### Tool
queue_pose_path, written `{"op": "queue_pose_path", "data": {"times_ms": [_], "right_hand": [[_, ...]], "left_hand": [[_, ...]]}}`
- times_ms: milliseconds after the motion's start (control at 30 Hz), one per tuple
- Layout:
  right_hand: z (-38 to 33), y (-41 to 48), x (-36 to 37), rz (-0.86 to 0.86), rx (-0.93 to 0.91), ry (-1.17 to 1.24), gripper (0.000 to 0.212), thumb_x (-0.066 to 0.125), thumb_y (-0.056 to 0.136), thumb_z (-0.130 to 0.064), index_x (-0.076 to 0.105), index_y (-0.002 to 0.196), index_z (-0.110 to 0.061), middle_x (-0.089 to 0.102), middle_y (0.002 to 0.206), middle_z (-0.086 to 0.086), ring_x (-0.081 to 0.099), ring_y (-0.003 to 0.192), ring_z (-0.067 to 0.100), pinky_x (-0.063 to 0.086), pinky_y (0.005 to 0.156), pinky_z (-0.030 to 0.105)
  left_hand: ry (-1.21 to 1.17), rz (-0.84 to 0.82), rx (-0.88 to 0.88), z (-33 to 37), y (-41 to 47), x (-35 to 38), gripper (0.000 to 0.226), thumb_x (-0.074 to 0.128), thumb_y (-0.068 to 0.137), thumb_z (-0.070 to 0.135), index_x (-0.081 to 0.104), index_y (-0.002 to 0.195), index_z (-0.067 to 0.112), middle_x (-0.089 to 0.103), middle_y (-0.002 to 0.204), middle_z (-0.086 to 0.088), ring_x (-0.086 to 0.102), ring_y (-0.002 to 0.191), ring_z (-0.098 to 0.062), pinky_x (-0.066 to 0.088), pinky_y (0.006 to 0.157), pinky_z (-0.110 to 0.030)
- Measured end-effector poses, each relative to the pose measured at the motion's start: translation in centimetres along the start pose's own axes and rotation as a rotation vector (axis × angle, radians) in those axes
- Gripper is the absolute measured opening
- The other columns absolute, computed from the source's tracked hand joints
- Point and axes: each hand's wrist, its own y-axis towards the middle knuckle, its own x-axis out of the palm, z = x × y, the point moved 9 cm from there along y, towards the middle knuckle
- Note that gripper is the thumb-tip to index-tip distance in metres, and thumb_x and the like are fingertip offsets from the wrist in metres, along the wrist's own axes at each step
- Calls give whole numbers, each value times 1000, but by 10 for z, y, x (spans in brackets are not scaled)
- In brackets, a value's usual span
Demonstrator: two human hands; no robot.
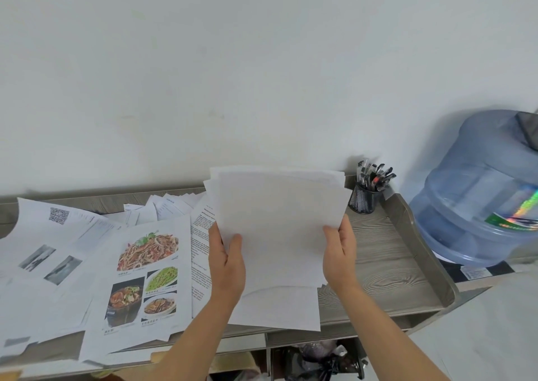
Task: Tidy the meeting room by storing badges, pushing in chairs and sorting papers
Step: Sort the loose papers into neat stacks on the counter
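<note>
Head view: a loose stack of blank white paper sheets (276, 229) is gripped at its side edges by the left hand (227, 261) and right hand (339, 258), above a grey wood-grain tabletop (387, 264).

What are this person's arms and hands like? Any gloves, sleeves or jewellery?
Both are bare. The left hand and the right hand wear no gloves, and no ring shows on the fingers in view. The left forearm and the right forearm show no sleeve, watch or bracelet down to the frame's lower edge.
</note>
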Motion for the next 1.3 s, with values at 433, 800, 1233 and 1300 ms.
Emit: {"op": "queue_pose_path", "data": {"times_ms": [433,800,1233,1300], "right_hand": [[8,9,-3,-29,-41,-450,12,43,106,-20,49,96,-17,53,66,-15,44,56,7,36,57,29],[95,9,-19,35,388,-477,14,41,105,-13,55,108,-12,64,106,6,57,96,24,43,86,36],[151,-26,-24,-10,640,-553,19,41,103,-12,54,116,-12,61,117,8,56,110,27,45,102,42],[152,-26,-25,-4,642,-547,16,42,103,-12,54,112,-13,61,116,8,57,109,27,45,102,43]], "left_hand": [[457,-104,79,-25,11,-8,54,32,104,48,23,155,35,49,132,24,44,126,0,38,109,-37],[1387,97,-405,-106,59,-201,62,27,98,59,25,154,33,9,163,-17,3,149,-36,8,115,-59],[1278,-394,-77,-105,65,-75,58,36,101,50,25,155,31,5,165,-9,4,151,-31,12,119,-57],[1250,-273,-52,-94,85,-91,60,43,100,47,29,154,25,13,164,-14,10,151,-32,16,119,-53]]}}
